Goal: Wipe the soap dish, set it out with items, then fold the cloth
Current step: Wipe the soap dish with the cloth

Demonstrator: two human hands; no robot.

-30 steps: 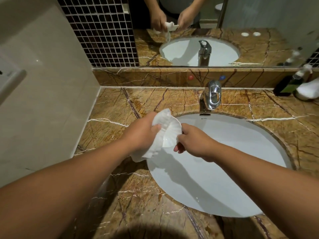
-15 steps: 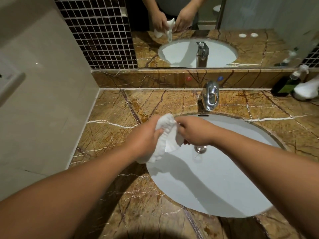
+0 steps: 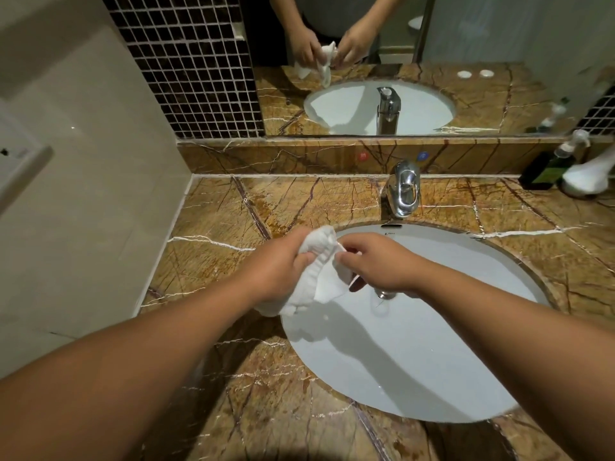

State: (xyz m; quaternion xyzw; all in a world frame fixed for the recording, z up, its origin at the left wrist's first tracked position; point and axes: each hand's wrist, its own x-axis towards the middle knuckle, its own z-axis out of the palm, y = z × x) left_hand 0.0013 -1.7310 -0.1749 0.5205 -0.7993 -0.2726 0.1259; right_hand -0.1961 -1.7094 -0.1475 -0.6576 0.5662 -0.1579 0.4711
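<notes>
Over the sink's (image 3: 416,361) left rim, the left hand (image 3: 276,267) grips a bunched white cloth (image 3: 312,281); the right hand (image 3: 376,264) pinches the soap dish (image 3: 332,284), mostly hidden by cloth.

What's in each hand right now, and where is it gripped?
Left hand clutches the bunched white cloth by its upper part. Right hand pinches the white soap dish at its top edge.

Faucet (image 3: 403,189) behind sink (image 3: 432,361); bottle (image 3: 545,169) far right on counter (image 3: 233,211).
</notes>
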